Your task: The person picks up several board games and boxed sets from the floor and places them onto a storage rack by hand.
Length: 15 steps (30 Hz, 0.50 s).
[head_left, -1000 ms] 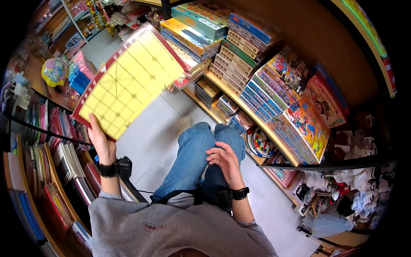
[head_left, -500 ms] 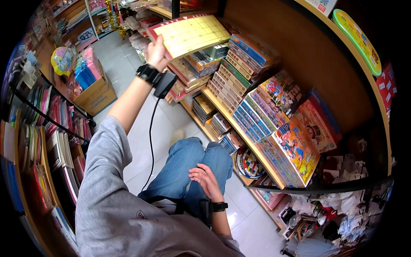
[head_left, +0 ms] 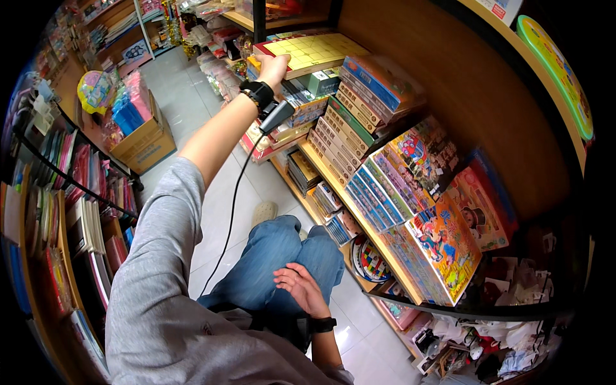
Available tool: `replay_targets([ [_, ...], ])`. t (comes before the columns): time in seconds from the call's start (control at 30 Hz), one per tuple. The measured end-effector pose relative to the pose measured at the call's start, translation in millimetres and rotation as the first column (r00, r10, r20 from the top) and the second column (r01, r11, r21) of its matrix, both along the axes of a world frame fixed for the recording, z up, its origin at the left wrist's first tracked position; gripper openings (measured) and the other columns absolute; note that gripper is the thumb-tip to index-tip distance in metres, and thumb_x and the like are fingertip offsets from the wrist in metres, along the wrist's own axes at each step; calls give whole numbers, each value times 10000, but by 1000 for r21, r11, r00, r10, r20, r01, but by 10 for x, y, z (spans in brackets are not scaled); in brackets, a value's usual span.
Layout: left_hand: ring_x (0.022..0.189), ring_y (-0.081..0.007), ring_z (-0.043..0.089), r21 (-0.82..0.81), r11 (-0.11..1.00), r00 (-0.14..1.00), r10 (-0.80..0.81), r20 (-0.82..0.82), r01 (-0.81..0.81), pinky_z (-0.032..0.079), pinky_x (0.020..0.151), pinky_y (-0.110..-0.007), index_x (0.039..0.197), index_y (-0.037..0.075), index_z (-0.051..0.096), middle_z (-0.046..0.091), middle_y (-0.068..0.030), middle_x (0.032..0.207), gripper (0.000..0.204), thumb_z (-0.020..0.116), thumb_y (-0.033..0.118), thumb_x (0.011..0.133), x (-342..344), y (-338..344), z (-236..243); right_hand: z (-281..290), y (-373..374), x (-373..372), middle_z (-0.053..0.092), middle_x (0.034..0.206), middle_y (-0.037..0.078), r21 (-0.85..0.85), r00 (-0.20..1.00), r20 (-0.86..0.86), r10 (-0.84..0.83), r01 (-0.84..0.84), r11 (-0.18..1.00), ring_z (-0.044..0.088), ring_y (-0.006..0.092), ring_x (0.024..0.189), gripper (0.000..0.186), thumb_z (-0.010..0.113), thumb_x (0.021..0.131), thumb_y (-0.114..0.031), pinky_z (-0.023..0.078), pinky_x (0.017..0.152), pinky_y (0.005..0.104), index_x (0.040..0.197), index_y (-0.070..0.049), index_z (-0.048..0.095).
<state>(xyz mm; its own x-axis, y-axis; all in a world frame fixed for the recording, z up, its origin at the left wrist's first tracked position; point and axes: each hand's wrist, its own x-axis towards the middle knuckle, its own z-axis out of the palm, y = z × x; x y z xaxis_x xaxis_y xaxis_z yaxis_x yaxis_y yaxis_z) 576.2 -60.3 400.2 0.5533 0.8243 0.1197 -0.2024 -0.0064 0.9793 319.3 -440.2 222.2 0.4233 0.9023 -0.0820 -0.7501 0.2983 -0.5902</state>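
Observation:
My left hand is closed on the near left corner of a flat game board, which has a yellow gridded top and red edges. The board lies roughly level over a pile of boxes on the shelf; whether its full weight rests there I cannot tell. Just under its front edge is a small dark green box. My right hand hovers at or rests on my thigh, fingers loosely spread, holding nothing. A black device with a cable is strapped at my left wrist.
To the right of the board stand stacked game boxes, then colourful boxed sets along the wooden shelf. Behind my left arm are a carton of goods and a rack of books. A dark shelf post rises beside the board.
My left hand has carried the game board rightward and lower, from tilted above the pile to nearly flat over it. My right hand has shifted slightly, and the view has turned a little.

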Motion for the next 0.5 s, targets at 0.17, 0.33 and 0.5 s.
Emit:
replay_targets([
  [0.17, 1202, -365, 356, 85, 988, 991, 129, 28, -131, 282, 1013, -387, 1389, 88, -92, 284, -279, 1325, 894, 549, 122, 765, 393, -39, -57, 46, 53, 28, 445, 1222, 246, -16, 1000, -22, -6, 6, 1000, 492, 296, 1074, 407, 351, 919, -168, 377, 929, 380, 1303, -42, 310],
  [0.33, 1253, -393, 261, 164, 977, 991, 137, -2, -135, 224, 1044, -385, 1377, 25, -94, 187, -301, 1361, 880, 537, 163, 778, 569, -95, -42, -20, 39, 85, 419, 1247, 253, 4, 999, -53, 1, -1, 1000, 481, 295, 1088, 448, 354, 927, -195, 374, 928, 384, 1349, -73, 267],
  [0.5, 1259, -411, 222, 254, 947, 978, 207, -12, -197, 192, 1055, -396, 1362, -31, -53, 177, -300, 1354, 862, 534, 165, 762, 680, 31, -99, -27, 33, 117, 404, 1260, 258, 15, 998, -59, 29, -28, 999, 477, 295, 1095, 463, 349, 932, -215, 372, 927, 382, 1369, -102, 244],
])
